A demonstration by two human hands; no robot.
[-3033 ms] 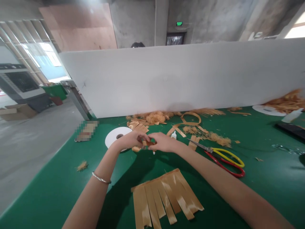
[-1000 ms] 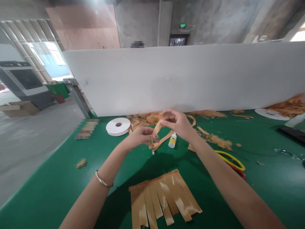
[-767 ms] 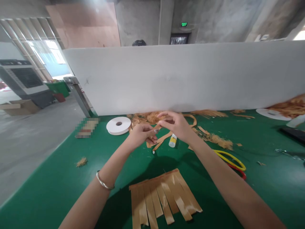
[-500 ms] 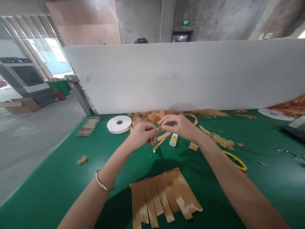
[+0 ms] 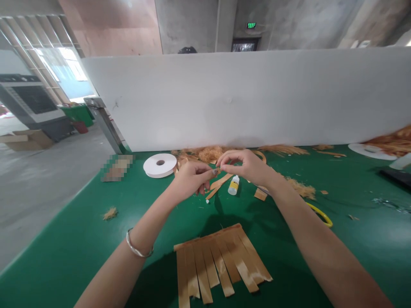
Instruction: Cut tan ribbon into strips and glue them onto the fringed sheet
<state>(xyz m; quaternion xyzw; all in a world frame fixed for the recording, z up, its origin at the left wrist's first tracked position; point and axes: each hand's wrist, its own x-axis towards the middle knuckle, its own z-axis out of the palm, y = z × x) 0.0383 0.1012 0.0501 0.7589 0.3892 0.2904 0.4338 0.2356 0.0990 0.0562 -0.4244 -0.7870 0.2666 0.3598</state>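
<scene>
While the left hand and right hand both pinch the tan strip's upper end just left of the glue bottle, its long axis slants down-left from the bottle, beneath the left hand.

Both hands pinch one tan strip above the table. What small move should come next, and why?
Probably lower the tan strip toward the small white bottle: left hand and right hand pinch its top end; the bottle sits close beside.
</scene>
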